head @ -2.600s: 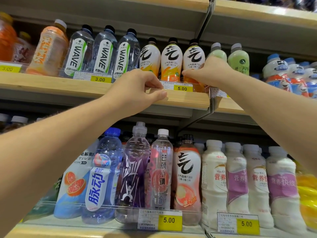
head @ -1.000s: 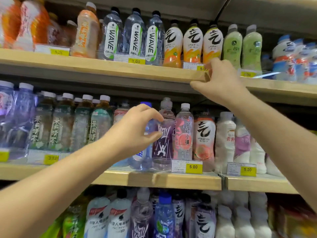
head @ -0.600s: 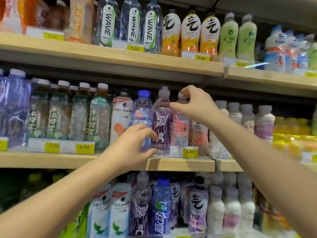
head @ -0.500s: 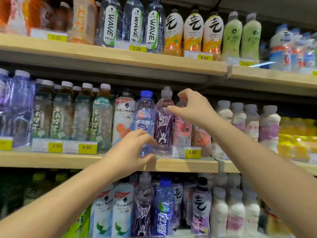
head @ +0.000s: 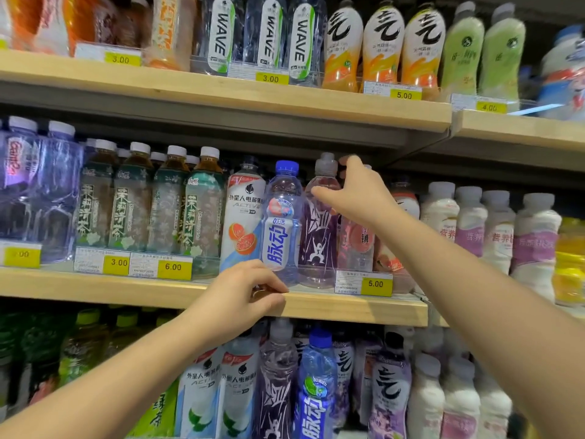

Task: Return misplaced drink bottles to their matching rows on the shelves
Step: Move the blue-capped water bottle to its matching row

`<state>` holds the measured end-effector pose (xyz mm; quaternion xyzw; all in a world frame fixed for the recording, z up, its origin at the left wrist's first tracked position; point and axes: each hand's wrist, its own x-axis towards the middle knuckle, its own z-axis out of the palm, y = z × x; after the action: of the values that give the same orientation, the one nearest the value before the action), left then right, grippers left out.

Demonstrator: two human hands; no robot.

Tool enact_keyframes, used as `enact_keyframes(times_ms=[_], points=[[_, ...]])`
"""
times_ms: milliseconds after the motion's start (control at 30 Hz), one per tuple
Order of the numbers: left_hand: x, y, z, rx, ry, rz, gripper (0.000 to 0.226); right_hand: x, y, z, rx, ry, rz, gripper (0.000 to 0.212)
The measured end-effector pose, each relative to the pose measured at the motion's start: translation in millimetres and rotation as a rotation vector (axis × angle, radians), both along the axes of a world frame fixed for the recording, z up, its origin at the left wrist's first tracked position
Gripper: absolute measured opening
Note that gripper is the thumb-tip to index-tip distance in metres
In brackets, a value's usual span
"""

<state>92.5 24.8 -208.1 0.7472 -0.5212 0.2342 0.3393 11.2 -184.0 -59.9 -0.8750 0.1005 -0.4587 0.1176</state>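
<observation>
The middle shelf (head: 348, 308) holds a mixed group: a white bottle with an orange-slice label (head: 243, 217), a clear blue-capped bottle (head: 281, 223), a purple bottle with a grey cap (head: 319, 242) and a pink peach bottle (head: 357, 245). My right hand (head: 354, 194) covers the pink bottle's top, with the thumb lying across the purple bottle's shoulder and the forefinger raised beside its cap. Its thumb and forefinger are spread apart. My left hand (head: 247, 293) pinches the shelf's front lip just below the blue-capped bottle.
Green tea bottles (head: 164, 201) fill the middle shelf's left, white milk bottles (head: 500, 226) its right. Above stand WAVE waters (head: 266, 33), orange bottles (head: 380, 42) and green bottles (head: 484, 49). The lower shelf (head: 316, 391) repeats the purple, blue and white bottles.
Both hands came down from the upper shelf's edge. The left now holds the middle shelf's lip; the right moved to the tops of the pink and purple bottles.
</observation>
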Motion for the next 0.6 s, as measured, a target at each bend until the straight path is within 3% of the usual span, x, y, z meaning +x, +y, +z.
enact_keyframes(times_ms=[100,233,600], points=[[1,0,0,-0.008,0.057,-0.008,0.011,4,-2,4,0.011,-0.002,0.001,0.070],[0,0,-1,-0.016,0.045,-0.015,0.012,8,1,5,-0.002,0.009,-0.019,0.063],[1,5,3,0.026,0.027,-0.031,0.017,10,19,6,-0.240,-0.064,-0.089,0.076]])
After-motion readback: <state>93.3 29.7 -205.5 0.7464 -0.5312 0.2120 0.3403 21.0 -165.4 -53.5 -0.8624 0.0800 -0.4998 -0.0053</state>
